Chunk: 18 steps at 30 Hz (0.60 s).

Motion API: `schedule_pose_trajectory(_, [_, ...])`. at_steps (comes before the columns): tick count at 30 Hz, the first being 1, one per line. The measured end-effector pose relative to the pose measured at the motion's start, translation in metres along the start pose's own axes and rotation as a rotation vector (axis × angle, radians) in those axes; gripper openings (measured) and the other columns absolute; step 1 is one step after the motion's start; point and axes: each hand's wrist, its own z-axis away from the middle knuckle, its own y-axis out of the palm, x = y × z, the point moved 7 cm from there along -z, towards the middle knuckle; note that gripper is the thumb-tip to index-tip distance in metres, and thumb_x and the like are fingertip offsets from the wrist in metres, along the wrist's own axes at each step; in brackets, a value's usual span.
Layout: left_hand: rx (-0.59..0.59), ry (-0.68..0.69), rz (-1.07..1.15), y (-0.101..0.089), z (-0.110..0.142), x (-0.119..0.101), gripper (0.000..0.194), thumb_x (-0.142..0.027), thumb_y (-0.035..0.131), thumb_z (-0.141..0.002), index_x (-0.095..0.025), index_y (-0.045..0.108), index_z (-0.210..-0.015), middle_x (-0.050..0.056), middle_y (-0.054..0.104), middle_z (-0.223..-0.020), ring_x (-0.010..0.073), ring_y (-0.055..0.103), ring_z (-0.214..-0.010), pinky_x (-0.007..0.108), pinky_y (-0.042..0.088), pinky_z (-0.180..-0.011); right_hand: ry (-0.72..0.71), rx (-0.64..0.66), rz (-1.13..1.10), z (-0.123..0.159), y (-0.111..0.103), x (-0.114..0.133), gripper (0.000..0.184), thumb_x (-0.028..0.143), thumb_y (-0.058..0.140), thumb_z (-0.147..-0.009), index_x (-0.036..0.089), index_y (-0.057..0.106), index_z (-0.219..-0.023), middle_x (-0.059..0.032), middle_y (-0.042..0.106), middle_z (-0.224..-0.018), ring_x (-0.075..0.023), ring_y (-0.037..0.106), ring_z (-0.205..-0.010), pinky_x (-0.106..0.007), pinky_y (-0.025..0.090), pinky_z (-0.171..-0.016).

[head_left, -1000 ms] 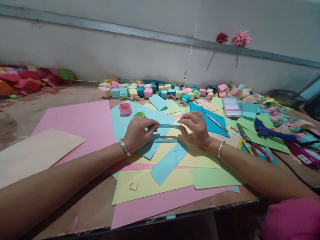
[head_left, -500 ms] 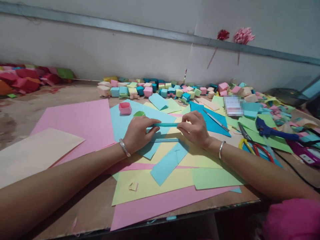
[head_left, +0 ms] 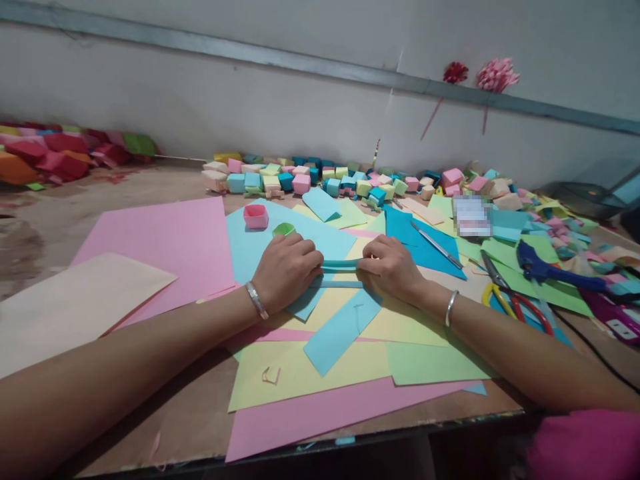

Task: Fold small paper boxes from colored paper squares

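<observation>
A narrow folded strip of blue paper [head_left: 341,265] stretches between my two hands, just above the papers on the table. My left hand [head_left: 290,270] is closed on its left end, fingers curled over it. At the other end, my right hand [head_left: 393,267] pinches the strip between thumb and fingers. Right below lies a second thin blue strip [head_left: 337,284]. A wider light blue paper piece [head_left: 344,332] with a pen mark rests nearer to me. Behind my left hand stand a small pink paper box [head_left: 256,216] and a green one [head_left: 283,229], partly hidden.
Pink sheets [head_left: 160,247] and a cream sheet [head_left: 75,307] lie left. On the right are scissors [head_left: 515,303], a craft knife [head_left: 435,243] and a blue glue gun [head_left: 555,270] with a cable. Several small paper boxes [head_left: 300,183] line the wall.
Both hands have come slightly lower and nearer with the strip. The left fingers now curl over its end instead of pointing along it. The view has shifted a little.
</observation>
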Motion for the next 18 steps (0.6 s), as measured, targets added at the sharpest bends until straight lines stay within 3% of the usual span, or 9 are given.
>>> schedule_pose_trajectory(11, [0.087, -0.077, 0.195, 0.006, 0.003, 0.007, 0.022, -0.022, 0.055, -0.090, -0.019, 0.066, -0.071, 0.004, 0.062, -0.069, 0.0196, 0.050, -0.067, 0.035, 0.030, -0.060, 0.111, 0.014, -0.080, -0.005, -0.008, 0.000, 0.017, 0.016, 0.062, -0.082, 0.021, 0.067, -0.067, -0.0030, 0.059, -0.073, -0.0174, 0.044, -0.075, -0.033, 0.026, -0.065])
schedule_pose_trajectory(18, [0.139, -0.096, 0.335, 0.014, 0.003, 0.010, 0.023, -0.020, 0.049, -0.093, -0.022, 0.070, -0.084, 0.003, 0.063, -0.071, 0.0193, 0.050, -0.067, 0.033, 0.030, -0.059, 0.229, 0.007, -0.227, -0.007, -0.005, -0.007, 0.015, 0.017, 0.064, -0.081, 0.022, 0.069, -0.068, -0.0063, 0.064, -0.100, -0.0221, 0.051, -0.092, -0.036, 0.036, -0.075])
